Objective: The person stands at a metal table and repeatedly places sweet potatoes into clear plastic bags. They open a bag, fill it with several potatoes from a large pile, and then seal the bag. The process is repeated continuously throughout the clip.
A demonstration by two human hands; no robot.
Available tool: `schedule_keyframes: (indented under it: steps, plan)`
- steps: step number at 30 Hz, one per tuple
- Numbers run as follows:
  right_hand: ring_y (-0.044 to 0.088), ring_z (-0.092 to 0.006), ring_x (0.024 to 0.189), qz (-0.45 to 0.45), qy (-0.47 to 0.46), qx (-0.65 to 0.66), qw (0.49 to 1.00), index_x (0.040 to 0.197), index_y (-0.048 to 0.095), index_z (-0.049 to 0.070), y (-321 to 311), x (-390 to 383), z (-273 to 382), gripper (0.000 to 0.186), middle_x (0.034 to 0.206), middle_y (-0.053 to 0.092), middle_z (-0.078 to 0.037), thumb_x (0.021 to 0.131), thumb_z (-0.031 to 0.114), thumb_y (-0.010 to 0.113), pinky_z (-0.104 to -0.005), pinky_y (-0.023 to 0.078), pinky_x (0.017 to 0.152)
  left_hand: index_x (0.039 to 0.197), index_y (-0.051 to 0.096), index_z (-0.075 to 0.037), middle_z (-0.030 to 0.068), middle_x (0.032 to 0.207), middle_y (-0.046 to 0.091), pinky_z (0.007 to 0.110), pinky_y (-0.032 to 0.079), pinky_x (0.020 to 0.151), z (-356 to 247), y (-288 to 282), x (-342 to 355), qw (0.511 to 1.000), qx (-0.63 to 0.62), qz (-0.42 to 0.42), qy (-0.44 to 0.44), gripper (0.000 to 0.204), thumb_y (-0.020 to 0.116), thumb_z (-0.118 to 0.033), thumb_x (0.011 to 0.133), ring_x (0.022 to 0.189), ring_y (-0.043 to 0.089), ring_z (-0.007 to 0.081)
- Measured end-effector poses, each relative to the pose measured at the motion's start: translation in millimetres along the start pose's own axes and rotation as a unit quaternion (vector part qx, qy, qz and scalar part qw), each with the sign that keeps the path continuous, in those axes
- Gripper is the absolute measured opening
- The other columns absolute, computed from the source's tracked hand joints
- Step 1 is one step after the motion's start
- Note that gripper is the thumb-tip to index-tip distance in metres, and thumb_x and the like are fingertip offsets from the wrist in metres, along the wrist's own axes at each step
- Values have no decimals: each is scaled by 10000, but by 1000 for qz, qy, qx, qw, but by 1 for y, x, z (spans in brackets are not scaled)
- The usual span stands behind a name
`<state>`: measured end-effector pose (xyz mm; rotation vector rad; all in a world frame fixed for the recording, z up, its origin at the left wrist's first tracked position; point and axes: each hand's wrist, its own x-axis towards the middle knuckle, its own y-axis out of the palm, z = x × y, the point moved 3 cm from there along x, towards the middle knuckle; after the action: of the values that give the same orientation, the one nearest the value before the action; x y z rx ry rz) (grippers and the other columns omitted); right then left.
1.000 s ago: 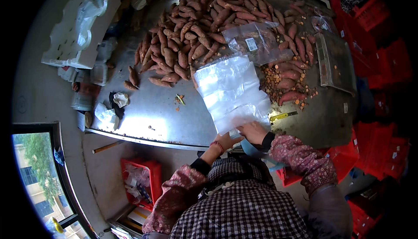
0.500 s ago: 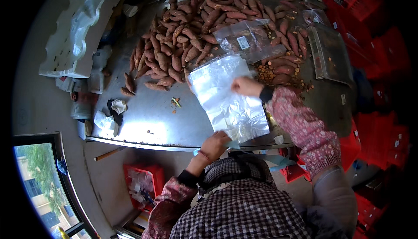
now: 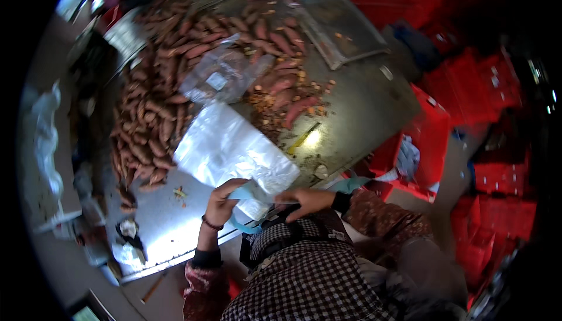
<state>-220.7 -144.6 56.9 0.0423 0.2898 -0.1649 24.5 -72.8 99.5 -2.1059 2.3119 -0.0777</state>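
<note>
My left hand grips a light blue plastic strip at the near edge of a stack of clear plastic bags. My right hand is right of it, fingers apart, close to the same strip above my checked apron. The bags lie on the steel table beside a heap of sweet potatoes. Beyond them is a labelled bag. A yellow knife lies right of the stack, near cut scraps and dirt. The picture is somewhat blurred.
Red crates are stacked along the right, one nearer crate holding grey material. A metal-framed tray sits on the table's far right. A white foam box stands at the left. A wooden stick shows below the table's edge.
My right hand, which was out over the bags, has drawn back toward me. My left hand now holds the blue strip higher. The view has turned, showing more of the crates at right.
</note>
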Motion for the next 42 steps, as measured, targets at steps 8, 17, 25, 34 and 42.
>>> schedule_keyframes:
  steps: [8, 17, 25, 34, 42]
  plan:
    - [631, -286, 757, 24, 148, -247, 957, 907, 676, 27, -9, -135, -124, 432, 803, 667, -142, 798, 442, 621, -403, 478, 686, 986, 583, 2, 91, 769, 642, 239, 419, 515, 26, -79, 26, 917, -123, -364, -109, 278, 446, -240, 980, 563, 551, 115]
    - [636, -292, 926, 40, 627, -237, 741, 1040, 682, 48, 91, -415, -111, 457, 1003, 675, -139, 711, 363, 706, -377, 494, 811, 1016, 620, 14, 86, 812, 666, 207, 420, 476, 78, -21, 50, 984, -45, -82, -151, 258, 458, -183, 976, 510, 531, 80]
    - [615, -324, 885, 219, 482, -88, 844, 1031, 676, 61, 214, -330, -145, 509, 915, 666, -143, 764, 494, 652, -383, 476, 836, 1033, 630, -13, 32, 751, 640, 178, 337, 445, 25, 21, 50, 994, -55, -46, -84, 221, 449, -98, 940, 480, 422, 32]
    - [446, -278, 1244, -357, -67, -89, 928, 1411, 339, 69, -18, -84, 35, 686, 1368, 439, -136, 843, 278, 662, -384, 345, 1037, 1070, 612, 26, 130, 990, 655, 304, 476, 829, -26, 51, 41, 990, 48, 126, -38, 316, 505, 74, 776, 929, 629, 241]
    - [462, -62, 652, -161, -38, 83, 983, 889, 616, -39, -17, 23, 44, 211, 709, 561, 2, 878, 170, 645, -252, 407, 587, 1310, 479, -43, 111, 1270, 521, 352, 420, 953, -32, 8, 8, 994, 88, 38, -53, 529, 578, 26, 794, 1129, 531, 231]
